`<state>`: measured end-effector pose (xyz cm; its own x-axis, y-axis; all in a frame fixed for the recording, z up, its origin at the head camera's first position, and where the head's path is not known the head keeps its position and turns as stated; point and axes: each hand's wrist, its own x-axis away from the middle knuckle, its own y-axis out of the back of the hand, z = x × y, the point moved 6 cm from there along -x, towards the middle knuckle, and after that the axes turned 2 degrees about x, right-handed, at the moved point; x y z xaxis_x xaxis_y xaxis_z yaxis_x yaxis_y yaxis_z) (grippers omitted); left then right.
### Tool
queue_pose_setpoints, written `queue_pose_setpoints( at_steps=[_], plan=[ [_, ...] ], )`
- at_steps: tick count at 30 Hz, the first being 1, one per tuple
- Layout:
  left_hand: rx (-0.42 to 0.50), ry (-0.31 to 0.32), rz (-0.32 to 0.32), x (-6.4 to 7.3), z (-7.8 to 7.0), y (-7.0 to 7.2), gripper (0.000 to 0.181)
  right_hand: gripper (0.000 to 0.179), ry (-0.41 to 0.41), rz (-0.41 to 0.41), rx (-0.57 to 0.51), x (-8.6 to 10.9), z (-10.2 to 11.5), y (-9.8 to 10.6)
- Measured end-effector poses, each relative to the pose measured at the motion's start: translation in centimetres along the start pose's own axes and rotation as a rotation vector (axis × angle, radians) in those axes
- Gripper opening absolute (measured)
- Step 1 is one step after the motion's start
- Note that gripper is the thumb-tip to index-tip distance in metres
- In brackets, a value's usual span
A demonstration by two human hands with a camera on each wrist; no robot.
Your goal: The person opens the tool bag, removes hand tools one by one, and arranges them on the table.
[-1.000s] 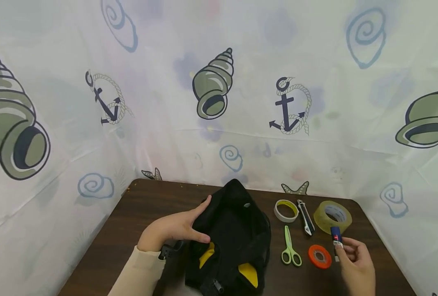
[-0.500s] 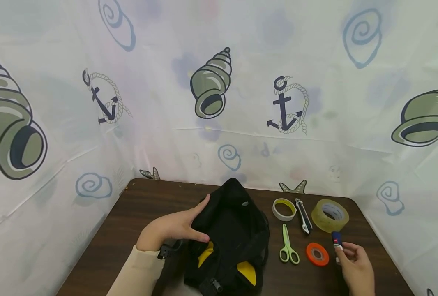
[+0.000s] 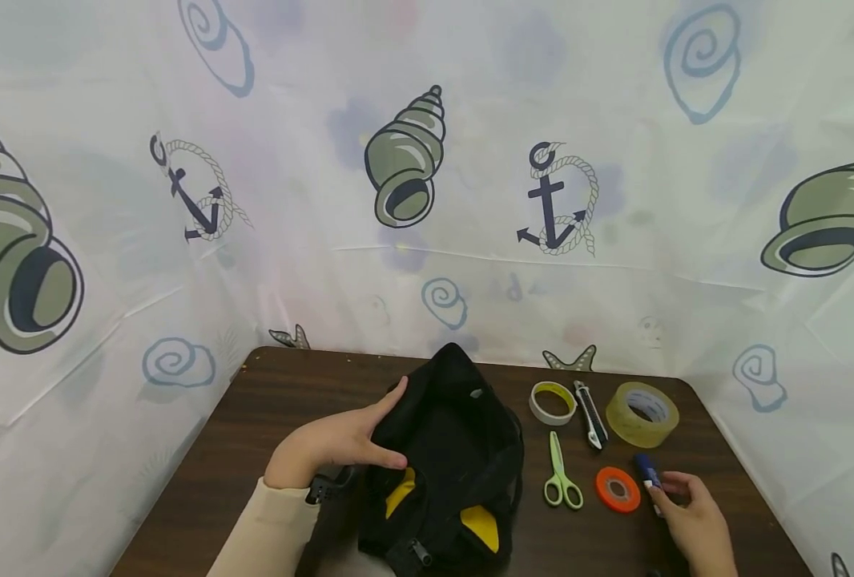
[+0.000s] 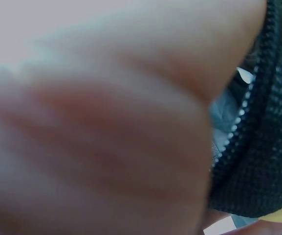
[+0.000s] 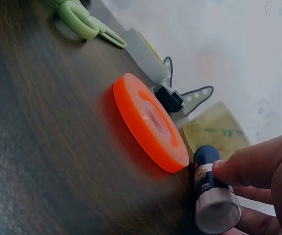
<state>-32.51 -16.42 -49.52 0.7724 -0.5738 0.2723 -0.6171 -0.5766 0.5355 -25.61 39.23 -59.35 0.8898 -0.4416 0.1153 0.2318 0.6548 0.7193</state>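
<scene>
A black bag (image 3: 463, 481) with yellow patches and a zipper stands at the table's middle, its mouth open. My left hand (image 3: 340, 441) grips the bag's left edge, thumb toward the front; its other fingers are partly hidden. In the left wrist view, the zippered rim (image 4: 246, 112) shows beside the blurred hand. On the right side, my right hand (image 3: 697, 517) pinches a blue-capped glue stick (image 3: 647, 473) between thumb and fingers. The glue stick is slanted, low at the tabletop, just right of an orange tape roll (image 5: 141, 132).
Green scissors (image 3: 558, 477) lie between the bag and the orange roll. Behind them are a white tape roll (image 3: 537, 410), a utility knife (image 3: 591, 415) and a wide clear tape roll (image 3: 623, 425). A patterned cloth (image 3: 312, 280) rises behind the brown table (image 3: 290, 385).
The glue stick has tipped further to the left, its blue cap swinging toward the orange roll, within my right hand. My left hand stays on the bag. The head view has shifted slightly.
</scene>
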Motion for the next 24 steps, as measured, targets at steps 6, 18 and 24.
queue_pose_setpoints(
  at_steps=[6, 18, 24],
  plan=[
    [0.006, -0.017, 0.009, 0.1, 0.0, 0.0, 0.124, 0.056, 0.012, 0.032, 0.009, 0.2, 0.4, -0.1],
    [-0.004, -0.034, 0.003, 0.0, 0.0, 0.0, 0.122, 0.055, -0.013, -0.051, -0.017, 0.5, 0.5, 0.4],
    [-0.032, -0.07, -0.048, 0.4, -0.6, 0.7, 0.115, 0.04, 0.088, -0.221, -0.038, 1.5, 3.4, 1.4]
  ],
)
